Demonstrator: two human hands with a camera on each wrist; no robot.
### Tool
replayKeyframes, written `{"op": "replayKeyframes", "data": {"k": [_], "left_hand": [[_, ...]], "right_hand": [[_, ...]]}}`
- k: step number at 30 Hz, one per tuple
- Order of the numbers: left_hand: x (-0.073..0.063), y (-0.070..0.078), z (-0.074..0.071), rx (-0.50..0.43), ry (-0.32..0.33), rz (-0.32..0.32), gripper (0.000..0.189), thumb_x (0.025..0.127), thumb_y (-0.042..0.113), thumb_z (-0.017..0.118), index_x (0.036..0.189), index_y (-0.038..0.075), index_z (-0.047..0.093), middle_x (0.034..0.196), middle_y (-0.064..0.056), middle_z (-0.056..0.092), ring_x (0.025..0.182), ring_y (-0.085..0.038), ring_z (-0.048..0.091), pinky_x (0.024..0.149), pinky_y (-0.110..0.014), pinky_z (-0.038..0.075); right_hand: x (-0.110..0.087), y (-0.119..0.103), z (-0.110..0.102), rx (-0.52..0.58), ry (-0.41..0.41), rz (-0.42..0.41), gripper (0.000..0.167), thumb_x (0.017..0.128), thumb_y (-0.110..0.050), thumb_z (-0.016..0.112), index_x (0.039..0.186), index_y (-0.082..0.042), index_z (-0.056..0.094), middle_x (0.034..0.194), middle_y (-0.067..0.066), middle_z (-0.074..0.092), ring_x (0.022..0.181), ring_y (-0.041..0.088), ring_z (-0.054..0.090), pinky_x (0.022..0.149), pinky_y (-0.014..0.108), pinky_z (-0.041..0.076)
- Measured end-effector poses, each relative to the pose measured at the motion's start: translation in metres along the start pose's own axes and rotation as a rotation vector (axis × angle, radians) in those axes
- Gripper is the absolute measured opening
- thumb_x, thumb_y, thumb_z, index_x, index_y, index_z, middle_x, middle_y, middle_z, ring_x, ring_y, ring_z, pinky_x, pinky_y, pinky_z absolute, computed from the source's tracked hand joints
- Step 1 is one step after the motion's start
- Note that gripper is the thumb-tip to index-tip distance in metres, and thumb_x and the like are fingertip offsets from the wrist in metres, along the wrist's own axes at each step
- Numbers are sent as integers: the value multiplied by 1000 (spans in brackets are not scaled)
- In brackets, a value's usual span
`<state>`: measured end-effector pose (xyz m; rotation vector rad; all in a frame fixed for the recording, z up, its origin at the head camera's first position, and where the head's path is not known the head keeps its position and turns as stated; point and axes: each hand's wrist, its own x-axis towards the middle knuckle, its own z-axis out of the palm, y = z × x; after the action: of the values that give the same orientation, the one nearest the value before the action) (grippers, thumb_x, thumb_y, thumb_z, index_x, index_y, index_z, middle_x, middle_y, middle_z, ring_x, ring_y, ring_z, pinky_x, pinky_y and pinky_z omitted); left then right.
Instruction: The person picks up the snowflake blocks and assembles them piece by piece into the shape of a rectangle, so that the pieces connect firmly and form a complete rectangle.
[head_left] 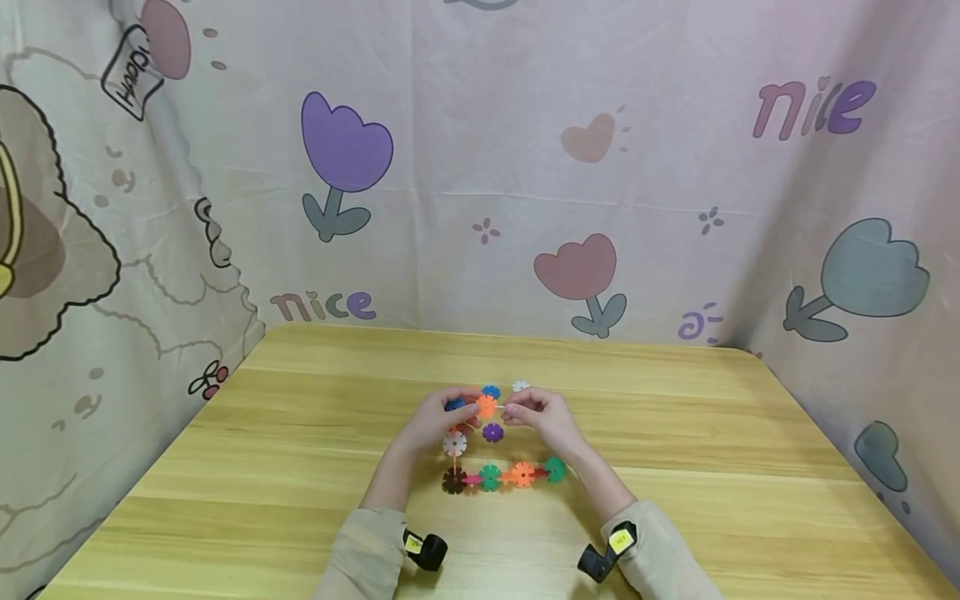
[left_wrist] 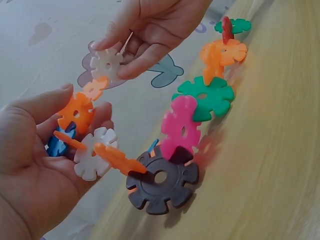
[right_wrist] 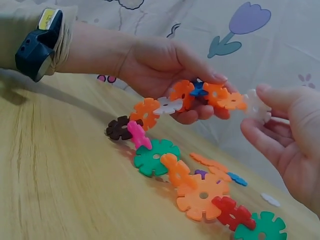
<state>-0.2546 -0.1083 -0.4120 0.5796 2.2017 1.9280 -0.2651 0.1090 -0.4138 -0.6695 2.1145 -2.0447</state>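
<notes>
My left hand [head_left: 431, 422] holds one end of a chain of notched plastic snowflake discs, its thumb on an orange disc [left_wrist: 67, 120]. A blue disc [left_wrist: 62, 140] lies against its fingers, partly hidden. Between thumb and fingertips, my right hand [head_left: 546, 422] pinches a white disc [left_wrist: 102, 65]. That white disc meets a smaller-looking orange disc [left_wrist: 96, 88] at the chain's end; how deep the slots sit I cannot tell. From the left hand the chain runs down through another white disc [head_left: 454, 442] to a dark brown disc [left_wrist: 145, 195], then right along the table through pink, green, orange and red discs.
Loose discs lie behind the chain: a purple one [head_left: 492, 432], a blue one [head_left: 491, 391], a white one [head_left: 521, 387] and orange ones [right_wrist: 207, 162]. The wooden table [head_left: 675, 417] ends at a printed cloth [head_left: 465, 167] behind.
</notes>
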Motion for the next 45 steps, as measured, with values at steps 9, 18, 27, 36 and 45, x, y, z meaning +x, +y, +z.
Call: {"op": "replayKeyframes", "data": {"k": [9,18,27,36,45], "left_hand": [[-1,3,0,-8,-13,58,34,93,10,55,120,-12,52,92,-20,64,84,-36,62,74,-36,53],[-2,5,2,-28,-34,35,33,94,11,54,120,-11,51,95,-21,63,91,-45,58,78,-40,52],[-3,3,3,-49,-78,25,30,95,14,53,117,-7,51,92,-10,63,92,-46,57,81,-52,48],[-3,3,3,-41,-80,30,31,94,16,55,116,-6,51,95,-11,62,89,-33,60,80,-39,51],[-1,1,3,-50,-86,16,28,95,12,53,115,-7,51,95,-12,61,90,-38,59,81,-47,49]], "right_hand": [[1,5,-2,131,-14,61,27,87,-8,63,101,15,57,89,12,65,77,17,65,71,32,54],[-2,1,-2,10,-2,69,25,88,-8,63,100,13,58,91,17,66,79,23,65,78,41,52],[-4,0,-6,30,-31,50,27,88,-6,63,100,16,57,89,14,66,75,18,66,78,43,51],[-4,-2,-6,45,-43,46,27,87,-6,63,99,17,56,88,13,66,75,17,66,77,40,52],[-4,-2,-7,22,-51,48,26,87,-7,64,97,16,58,85,12,66,76,18,66,77,41,52]]}}
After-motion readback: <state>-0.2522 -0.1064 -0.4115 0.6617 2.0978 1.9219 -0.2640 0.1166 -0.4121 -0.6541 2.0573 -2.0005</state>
